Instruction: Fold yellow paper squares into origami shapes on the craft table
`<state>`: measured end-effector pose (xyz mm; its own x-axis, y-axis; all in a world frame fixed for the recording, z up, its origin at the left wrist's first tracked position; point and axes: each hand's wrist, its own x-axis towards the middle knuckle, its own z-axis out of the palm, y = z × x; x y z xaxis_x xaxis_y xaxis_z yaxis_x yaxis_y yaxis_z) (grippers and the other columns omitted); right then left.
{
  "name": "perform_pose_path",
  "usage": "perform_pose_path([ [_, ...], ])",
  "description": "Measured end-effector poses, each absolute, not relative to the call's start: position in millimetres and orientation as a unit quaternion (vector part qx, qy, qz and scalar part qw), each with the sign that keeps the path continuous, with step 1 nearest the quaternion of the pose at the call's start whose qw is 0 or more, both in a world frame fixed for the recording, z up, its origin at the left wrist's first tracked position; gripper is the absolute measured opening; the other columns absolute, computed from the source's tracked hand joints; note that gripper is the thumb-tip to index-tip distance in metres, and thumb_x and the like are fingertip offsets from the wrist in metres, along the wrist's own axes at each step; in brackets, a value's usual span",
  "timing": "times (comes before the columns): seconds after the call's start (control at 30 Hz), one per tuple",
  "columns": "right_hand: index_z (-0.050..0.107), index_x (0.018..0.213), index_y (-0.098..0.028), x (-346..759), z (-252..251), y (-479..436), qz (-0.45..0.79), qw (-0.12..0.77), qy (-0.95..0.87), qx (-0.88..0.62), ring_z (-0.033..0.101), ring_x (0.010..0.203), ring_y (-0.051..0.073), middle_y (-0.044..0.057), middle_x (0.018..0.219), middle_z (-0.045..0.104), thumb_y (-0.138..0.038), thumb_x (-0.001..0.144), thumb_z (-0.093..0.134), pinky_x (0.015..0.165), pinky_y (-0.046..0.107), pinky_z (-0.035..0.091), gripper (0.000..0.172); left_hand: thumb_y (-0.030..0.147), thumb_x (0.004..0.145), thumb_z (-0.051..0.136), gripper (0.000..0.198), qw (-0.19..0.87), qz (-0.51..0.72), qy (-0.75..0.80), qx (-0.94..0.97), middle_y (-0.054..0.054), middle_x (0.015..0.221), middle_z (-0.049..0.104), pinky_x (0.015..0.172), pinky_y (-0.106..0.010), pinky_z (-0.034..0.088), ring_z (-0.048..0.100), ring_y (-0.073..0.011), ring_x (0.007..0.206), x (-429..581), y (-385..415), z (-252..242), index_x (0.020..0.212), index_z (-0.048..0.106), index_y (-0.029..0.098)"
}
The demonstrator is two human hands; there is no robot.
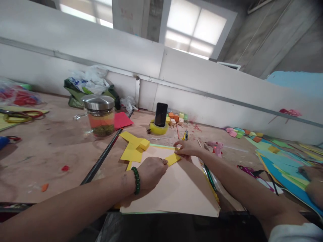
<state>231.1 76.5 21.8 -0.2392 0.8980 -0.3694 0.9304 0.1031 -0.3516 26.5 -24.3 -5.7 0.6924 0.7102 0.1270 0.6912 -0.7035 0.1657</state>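
Note:
A yellow paper strip (173, 160) lies on a stack of pale pink paper sheets (174, 191). My left hand (151, 171), with a green bead bracelet at the wrist, is closed on the strip's near left end. At the far right end, my right hand (187, 149) pinches it between bent fingers. Just left of the strip, a small yellow paper cube (144, 144) rests by some cut yellow paper (131, 153). A pink glue gun (215, 148) lies to the right of my right hand.
Behind stand a phone (160, 114) in a yellow tape roll (158, 128) and several paper cubes (174, 117). A lidded glass jug (99, 116) is at left, near scissors (21, 116). At right, another person's hand (314, 183) is over coloured sheets (280, 168).

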Motion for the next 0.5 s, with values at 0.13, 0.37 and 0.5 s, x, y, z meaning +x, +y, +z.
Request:
perform_pose_path([
  [0.13, 0.056, 0.12, -0.014, 216.9, 33.4, 65.9, -0.18, -0.018, 0.773, 0.608, 0.063, 0.077, 0.018, 0.007, 0.085, 0.068, -0.021, 0.078, 0.066, 0.061, 0.023, 0.045, 0.044, 0.025, 0.089, 0.051, 0.016, 0.042, 0.09, 0.399, 0.912, -0.011, 0.098, 0.067, 0.075, -0.035, 0.05, 0.064, -0.0242, 0.083, 27.0, -31.5, -5.3, 0.09, 0.062, 0.014],
  [0.37, 0.062, 0.069, -0.015, 180.6, 16.1, 48.3, -0.234, -0.014, 0.821, 0.52, 0.055, 0.062, 0.011, -0.002, 0.065, 0.061, -0.017, 0.075, 0.064, 0.054, 0.019, 0.037, 0.007, 0.045, 0.083, 0.058, 0.032, 0.058, 0.099, 0.408, 0.906, -0.013, 0.087, 0.068, 0.07, -0.037, 0.05, 0.065, -0.0282, 0.08, 23.4, -34.6, -6.2, 0.082, 0.067, 0.014],
  [0.5, 0.06, 0.071, -0.015, 186.2, 4.3, 54.7, -0.273, -0.027, 0.818, 0.505, 0.054, 0.058, 0.01, -0.004, 0.062, 0.058, -0.026, 0.077, 0.065, 0.052, 0.019, 0.038, 0.013, 0.041, 0.082, 0.061, 0.028, 0.078, 0.088, 0.351, 0.929, -0.006, 0.069, 0.065, 0.069, -0.03, 0.047, 0.061, -0.0212, 0.071, 8.3, -16.2, 1.4, 0.066, 0.063, 0.018],
])
